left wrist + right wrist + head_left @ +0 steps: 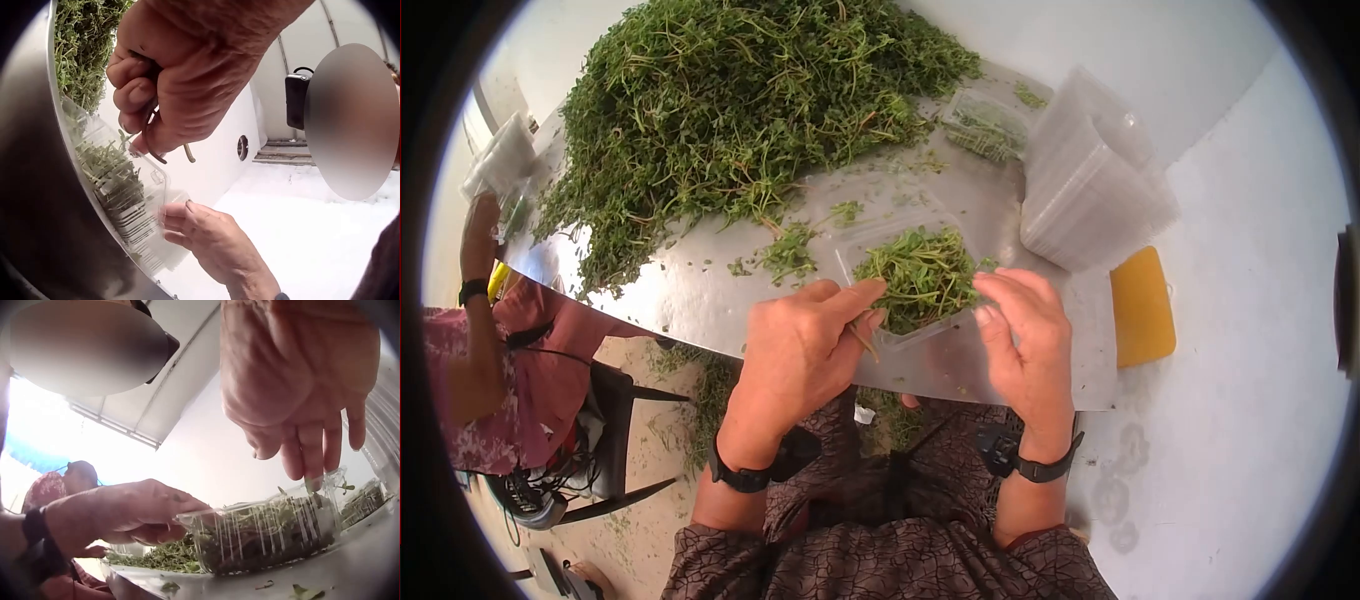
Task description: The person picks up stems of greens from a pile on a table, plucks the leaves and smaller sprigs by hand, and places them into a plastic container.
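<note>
A clear plastic clamshell box (262, 540), filled with green leafy sprigs (918, 275), sits near the front edge of the metal table (710, 310). At its left side, my left hand (800, 335) has its fingers curled round a few sprig stems (149, 137), whose bare ends stick out below the fingers. My right hand (1030, 345) is at the box's right rim, fingers extended and pointing down to the leaves there. In the right wrist view, those fingertips overlap the box's far edge.
A large heap of the same greens (750, 110) covers the back left. Behind the box lies a filled clear box (985, 125), beside a tall stack of nested clear boxes (1090, 180). A yellow board (1142, 305) is at the right edge. Another person (475, 370) sits at the left.
</note>
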Motion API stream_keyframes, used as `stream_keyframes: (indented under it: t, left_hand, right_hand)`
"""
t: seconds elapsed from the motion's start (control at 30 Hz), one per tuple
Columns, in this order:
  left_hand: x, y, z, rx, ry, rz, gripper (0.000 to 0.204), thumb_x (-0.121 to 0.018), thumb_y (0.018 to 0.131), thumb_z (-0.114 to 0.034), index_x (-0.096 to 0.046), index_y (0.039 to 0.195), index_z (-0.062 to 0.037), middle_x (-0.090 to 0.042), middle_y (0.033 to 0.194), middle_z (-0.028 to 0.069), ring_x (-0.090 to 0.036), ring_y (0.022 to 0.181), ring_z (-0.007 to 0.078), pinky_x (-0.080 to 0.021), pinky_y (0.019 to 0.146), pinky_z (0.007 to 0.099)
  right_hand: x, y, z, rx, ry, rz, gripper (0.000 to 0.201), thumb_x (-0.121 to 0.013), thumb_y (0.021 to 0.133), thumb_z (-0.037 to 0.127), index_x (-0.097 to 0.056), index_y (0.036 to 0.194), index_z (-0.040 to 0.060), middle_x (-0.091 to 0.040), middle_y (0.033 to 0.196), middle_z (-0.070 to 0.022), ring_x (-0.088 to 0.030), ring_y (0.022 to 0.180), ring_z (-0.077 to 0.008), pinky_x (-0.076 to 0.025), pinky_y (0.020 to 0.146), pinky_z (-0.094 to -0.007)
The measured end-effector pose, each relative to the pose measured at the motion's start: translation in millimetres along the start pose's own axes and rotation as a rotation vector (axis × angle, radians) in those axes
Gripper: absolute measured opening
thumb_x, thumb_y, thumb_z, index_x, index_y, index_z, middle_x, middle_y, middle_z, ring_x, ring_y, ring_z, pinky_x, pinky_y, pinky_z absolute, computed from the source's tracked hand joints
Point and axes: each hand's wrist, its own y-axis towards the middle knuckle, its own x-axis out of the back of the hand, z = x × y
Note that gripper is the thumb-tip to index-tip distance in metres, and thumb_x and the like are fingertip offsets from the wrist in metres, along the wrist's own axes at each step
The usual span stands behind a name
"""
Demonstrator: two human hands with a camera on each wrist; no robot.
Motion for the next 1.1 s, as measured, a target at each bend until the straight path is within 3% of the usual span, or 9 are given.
stream_keyframes:
  t: [0.27, 0.4, 0.5, 0.57, 0.6, 0.67, 0.7, 1.1]
  left_hand:
    - [-4.0, 3.7, 0.3, 0.022, 0.009, 0.103, 0.023, -0.07, 0.082, -0.007, -0.071, 0.105, -0.0038, -0.065, 0.074, 0.0157, -0.063, 0.063, 0.0331, -0.049, 0.058, 0.0396]
    - [-0.9, 3.6, 1.3, 0.022, -0.005, 0.135, 0.023, -0.069, 0.083, -0.008, -0.071, 0.105, -0.0031, -0.067, 0.077, 0.0173, -0.064, 0.064, 0.0337, -0.05, 0.059, 0.039]
    - [1.9, -1.3, 4.0, 0.063, -0.13, 0.06, 0.023, -0.068, 0.086, -0.012, -0.071, 0.106, -0.0004, -0.068, 0.079, 0.019, -0.065, 0.063, 0.0318, -0.05, 0.061, 0.0374]
    - [7.0, -4.2, 10.2, 0.082, -0.249, 0.011, 0.026, -0.066, 0.09, -0.016, -0.07, 0.108, 0.0026, -0.068, 0.074, 0.0147, -0.063, 0.06, 0.0209, -0.048, 0.058, 0.0325]
    - [8.8, -4.9, 10.1, 0.086, -0.246, 0.013, 0.026, -0.066, 0.09, -0.016, -0.07, 0.108, 0.0026, -0.068, 0.074, 0.0147, -0.063, 0.06, 0.0209, -0.048, 0.058, 0.0325]
    - [13.4, -5.6, 9.6, 0.226, -0.376, -0.042, 0.03, -0.063, 0.094, -0.021, -0.069, 0.11, 0.0042, -0.062, 0.068, 0.0065, -0.054, 0.06, 0.01, -0.044, 0.056, 0.028]
    - [13.9, -6.5, 12.5, 0.213, -0.361, -0.056, 0.031, -0.061, 0.096, -0.022, -0.07, 0.111, 0.0036, -0.056, 0.065, 0.0017, -0.048, 0.061, 0.006, -0.042, 0.054, 0.025]
    - [2.8, -16.5, 27.2, 0.277, -0.448, -0.055, 0.031, -0.059, 0.098, -0.024, -0.07, 0.11, 0.0026, -0.05, 0.062, -0.0035, -0.044, 0.057, 0.0041, -0.036, 0.051, 0.0238]
  right_hand:
    - [-13.9, 6.0, 0.5, 0.079, -0.234, 0.143, 0.02, -0.066, 0.087, 0.016, -0.066, 0.099, -0.0003, -0.07, 0.095, -0.0135, -0.059, 0.108, -0.0363, -0.038, 0.102, -0.0504]
    - [-9.9, 7.0, -0.7, 0.073, -0.233, 0.163, 0.021, -0.066, 0.087, 0.016, -0.066, 0.1, -0.0004, -0.07, 0.096, -0.0139, -0.059, 0.108, -0.0357, -0.038, 0.102, -0.0504]
    - [-3.6, 4.9, -5.6, 0.1, -0.123, 0.095, 0.022, -0.065, 0.089, 0.016, -0.067, 0.103, -0.0007, -0.071, 0.099, -0.0145, -0.06, 0.108, -0.035, -0.041, 0.1, -0.0495]
    - [-0.4, 5.5, -5.3, 0.059, -0.086, -0.039, 0.023, -0.064, 0.09, 0.016, -0.067, 0.105, -0.0012, -0.07, 0.103, -0.015, -0.06, 0.109, -0.0341, -0.043, 0.099, -0.0479]
    - [-0.7, 5.5, -6.0, 0.057, -0.082, -0.036, 0.023, -0.064, 0.09, 0.016, -0.067, 0.105, -0.0012, -0.07, 0.103, -0.015, -0.06, 0.109, -0.0341, -0.043, 0.099, -0.0479]
    - [-2.9, 7.0, -7.4, -0.042, -0.105, -0.065, 0.024, -0.063, 0.09, 0.016, -0.067, 0.107, -0.0017, -0.07, 0.106, -0.015, -0.059, 0.11, -0.0344, -0.044, 0.098, -0.0461]
    - [-4.6, 6.6, -7.5, -0.038, -0.1, -0.062, 0.024, -0.063, 0.09, 0.016, -0.067, 0.107, -0.0017, -0.07, 0.106, -0.015, -0.059, 0.11, -0.0344, -0.044, 0.098, -0.0461]
    - [-16.0, 9.2, -6.0, 0.07, -0.161, 0.156, 0.023, -0.062, 0.092, 0.018, -0.065, 0.104, -0.0012, -0.07, 0.095, -0.014, -0.058, 0.113, -0.0367, -0.035, 0.105, -0.0516]
